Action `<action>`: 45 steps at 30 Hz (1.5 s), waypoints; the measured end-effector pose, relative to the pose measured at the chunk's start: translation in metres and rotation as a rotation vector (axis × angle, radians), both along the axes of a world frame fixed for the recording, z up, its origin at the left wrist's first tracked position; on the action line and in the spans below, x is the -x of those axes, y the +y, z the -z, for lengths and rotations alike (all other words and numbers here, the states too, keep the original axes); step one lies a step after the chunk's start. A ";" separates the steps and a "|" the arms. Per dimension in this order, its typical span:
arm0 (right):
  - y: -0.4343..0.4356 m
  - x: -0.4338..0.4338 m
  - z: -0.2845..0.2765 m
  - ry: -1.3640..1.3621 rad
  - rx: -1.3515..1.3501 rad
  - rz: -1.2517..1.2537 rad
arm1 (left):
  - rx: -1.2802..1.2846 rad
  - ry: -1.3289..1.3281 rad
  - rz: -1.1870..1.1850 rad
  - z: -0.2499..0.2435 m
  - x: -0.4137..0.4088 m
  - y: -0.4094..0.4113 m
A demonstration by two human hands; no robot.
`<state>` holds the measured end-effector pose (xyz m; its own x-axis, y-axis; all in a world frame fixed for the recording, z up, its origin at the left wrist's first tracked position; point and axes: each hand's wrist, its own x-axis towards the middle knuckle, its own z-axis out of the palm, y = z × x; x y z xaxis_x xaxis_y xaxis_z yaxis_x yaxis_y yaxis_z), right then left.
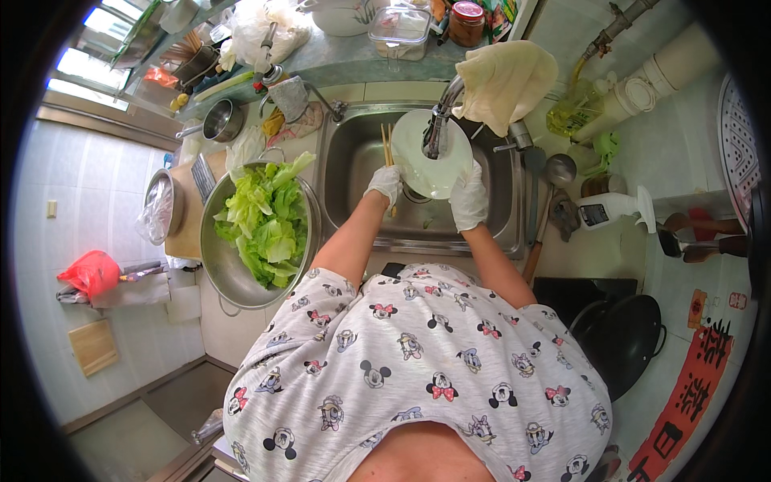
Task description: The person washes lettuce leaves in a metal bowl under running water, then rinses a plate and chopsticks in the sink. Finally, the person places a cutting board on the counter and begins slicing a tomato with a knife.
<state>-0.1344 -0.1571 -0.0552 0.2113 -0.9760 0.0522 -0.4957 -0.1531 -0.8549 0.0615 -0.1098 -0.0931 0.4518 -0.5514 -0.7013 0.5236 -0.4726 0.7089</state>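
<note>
Over a stainless steel sink (352, 223), my left hand (385, 184), in a thin whitish glove, is closed around wooden chopsticks (387, 144) that point away from me. My right hand (469, 197), gloved too, grips the right edge of a white plate (415, 165). The plate is tilted under the metal faucet (435, 141), and its left edge lies close to the chopsticks. Small food scraps lie near the drain. Left of the sink stands a large metal basin (241, 280) with leafy green lettuce (271, 223) in it.
A cloth (506, 84) hangs over the faucet's pipe. Right of the sink lie a ladle (561, 170) and a spray bottle (608, 209), with a black wok (626, 343) nearer me. A small saucepan (221, 120) stands behind the basin; a glass jar (466, 25) stands on the back ledge.
</note>
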 end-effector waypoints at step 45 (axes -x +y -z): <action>0.006 -0.066 0.167 -0.432 -0.498 -0.062 | 0.376 -0.124 -0.067 -0.047 0.031 0.027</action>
<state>-0.0686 -0.1506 -0.2226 0.3289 -0.8923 -0.3093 -0.0949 0.2946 -0.9509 0.0310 -0.0825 -0.0465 0.5639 -0.7259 -0.3938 0.4439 -0.1357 0.8857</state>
